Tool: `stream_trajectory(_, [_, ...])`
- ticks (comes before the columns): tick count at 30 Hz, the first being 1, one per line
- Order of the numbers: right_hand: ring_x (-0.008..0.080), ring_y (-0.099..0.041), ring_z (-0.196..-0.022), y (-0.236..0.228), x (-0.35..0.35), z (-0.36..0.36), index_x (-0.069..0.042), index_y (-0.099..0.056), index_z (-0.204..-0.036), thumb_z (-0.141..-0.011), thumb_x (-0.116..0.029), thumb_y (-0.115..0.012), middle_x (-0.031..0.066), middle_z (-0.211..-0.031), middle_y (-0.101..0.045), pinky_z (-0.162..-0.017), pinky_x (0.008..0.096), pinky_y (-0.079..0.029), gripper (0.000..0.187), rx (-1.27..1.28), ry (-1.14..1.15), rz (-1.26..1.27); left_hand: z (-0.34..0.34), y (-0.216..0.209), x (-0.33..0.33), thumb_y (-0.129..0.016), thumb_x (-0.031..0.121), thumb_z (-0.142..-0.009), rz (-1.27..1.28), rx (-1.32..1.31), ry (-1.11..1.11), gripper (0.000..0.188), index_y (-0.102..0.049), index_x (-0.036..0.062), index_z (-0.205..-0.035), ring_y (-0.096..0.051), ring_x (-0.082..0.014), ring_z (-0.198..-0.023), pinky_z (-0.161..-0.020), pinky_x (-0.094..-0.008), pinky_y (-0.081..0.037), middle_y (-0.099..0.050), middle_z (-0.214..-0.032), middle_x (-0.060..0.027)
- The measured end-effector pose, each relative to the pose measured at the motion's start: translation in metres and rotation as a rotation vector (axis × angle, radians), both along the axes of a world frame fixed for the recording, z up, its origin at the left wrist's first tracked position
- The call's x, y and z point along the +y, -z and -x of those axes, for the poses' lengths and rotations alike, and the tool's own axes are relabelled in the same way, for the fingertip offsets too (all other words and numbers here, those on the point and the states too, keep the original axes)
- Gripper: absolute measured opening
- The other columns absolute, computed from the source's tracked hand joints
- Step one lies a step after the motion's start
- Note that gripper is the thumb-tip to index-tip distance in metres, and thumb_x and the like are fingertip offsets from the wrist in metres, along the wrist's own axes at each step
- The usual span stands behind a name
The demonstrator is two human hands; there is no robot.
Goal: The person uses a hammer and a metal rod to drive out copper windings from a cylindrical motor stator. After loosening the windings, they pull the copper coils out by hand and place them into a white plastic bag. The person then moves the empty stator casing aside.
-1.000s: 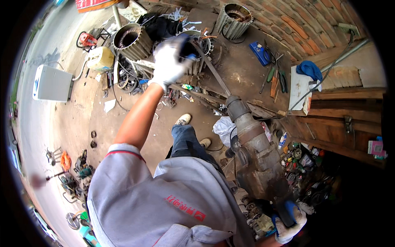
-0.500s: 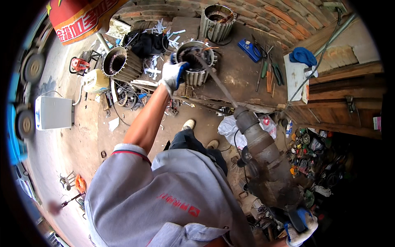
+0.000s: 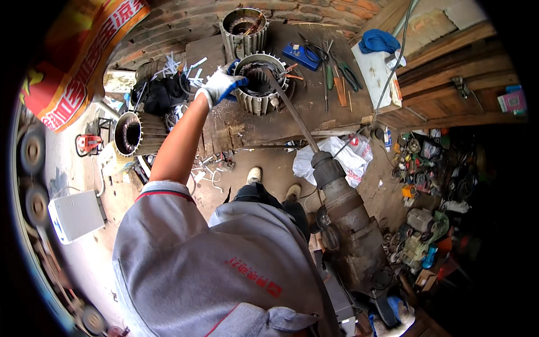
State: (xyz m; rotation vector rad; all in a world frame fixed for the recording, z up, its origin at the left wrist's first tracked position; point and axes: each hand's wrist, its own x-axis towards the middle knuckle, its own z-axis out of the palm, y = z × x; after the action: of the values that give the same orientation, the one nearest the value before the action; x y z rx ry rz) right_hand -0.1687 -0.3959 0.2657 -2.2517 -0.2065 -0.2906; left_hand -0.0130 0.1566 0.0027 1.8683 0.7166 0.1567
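A finned metal motor housing (image 3: 252, 105) with windings inside stands upright on the wooden bench (image 3: 224, 128). My gloved left hand (image 3: 219, 86) is closed on the left side of its rim. A demolition hammer (image 3: 349, 208) slants across the right side, its long steel chisel (image 3: 296, 115) reaching up to the housing. The chisel's tip is at the right inner side of the opening; exact contact with the windings cannot be made out. Low at the right, my gloved right hand (image 3: 397, 320) wraps around the hammer's rear handle, partly in shadow.
Another finned housing (image 3: 245, 39) stands behind, and one lies tilted at left (image 3: 140, 133). Pliers (image 3: 349, 76), screwdrivers and a blue box (image 3: 301, 56) lie on the bench's right. Below are a white plastic bag (image 3: 337, 160) and piled parts (image 3: 421, 216). A red-yellow canopy (image 3: 78, 62) hangs upper left.
My view has shifted, so the bench sits further left in the picture. My left hand remains on the housing's rim, and my right hand still grips the hammer, chisel at the housing.
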Motion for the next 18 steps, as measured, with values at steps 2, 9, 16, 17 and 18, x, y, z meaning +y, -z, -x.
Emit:
stream_trajectory(2, [0.0450, -0.062, -0.088, 0.000, 0.023, 0.021, 0.004, -0.052, -0.103, -0.056, 0.003, -0.065, 0.0294, -0.098, -0.057, -0.067, 0.0516, -0.056, 0.048, 0.019, 0.222, 0.059, 0.000, -0.018, -0.024, -0.068, 0.039, -0.076, -0.753, 0.194, -0.045, 0.079, -0.035, 0.0070, -0.141, -0.047, -0.0363, -0.120, -0.099, -0.0466, -0.039, -0.046, -0.132, -0.0238])
stream_trajectory(9, [0.0433, -0.062, -0.089, 0.002, 0.034, 0.046, 0.005, -0.053, -0.101, -0.058, 0.004, -0.064, 0.0294, -0.101, -0.057, -0.068, 0.0504, -0.056, 0.045, 0.032, 0.188, -0.047, -0.023, -0.030, -0.113, -0.060, 0.062, -0.073, -0.876, 0.138, 0.217, 0.083, -0.045, 0.0040, -0.130, -0.060, -0.0355, -0.096, -0.095, -0.0465, -0.037, -0.062, -0.102, -0.0216])
stream_trajectory(16, [0.0415, -0.062, -0.091, 0.003, 0.015, 0.057, 0.006, -0.053, -0.099, -0.059, 0.004, -0.063, 0.0295, -0.103, -0.057, -0.068, 0.0491, -0.056, 0.041, 0.104, 0.170, -0.126, -0.028, 0.001, -0.111, -0.046, 0.050, -0.089, -1.015, -0.049, 0.122, 0.051, -0.063, 0.0057, -0.108, -0.065, -0.0297, -0.076, -0.079, -0.0399, -0.045, -0.067, -0.079, -0.0149])
stream_trajectory(17, [0.0412, -0.062, -0.091, 0.003, 0.016, 0.056, 0.007, -0.053, -0.099, -0.059, 0.004, -0.063, 0.0295, -0.104, -0.057, -0.068, 0.0489, -0.056, 0.041, 0.112, 0.167, -0.138, -0.026, 0.002, -0.111, -0.046, 0.050, -0.089, -1.009, -0.058, 0.107, 0.051, -0.063, 0.0052, -0.108, -0.065, -0.0297, -0.075, -0.078, -0.0399, -0.045, -0.067, -0.079, -0.0151])
stream_trajectory(18, [0.0407, -0.061, -0.093, 0.003, 0.018, 0.053, 0.007, -0.054, -0.099, -0.060, 0.004, -0.063, 0.0288, -0.105, -0.058, -0.069, 0.0482, -0.055, 0.040, 0.103, 0.162, -0.129, -0.026, 0.003, -0.111, -0.046, 0.050, -0.089, -1.001, -0.069, 0.093, 0.051, -0.062, 0.0048, -0.107, -0.065, -0.0298, -0.075, -0.078, -0.0398, -0.045, -0.067, -0.079, -0.0153])
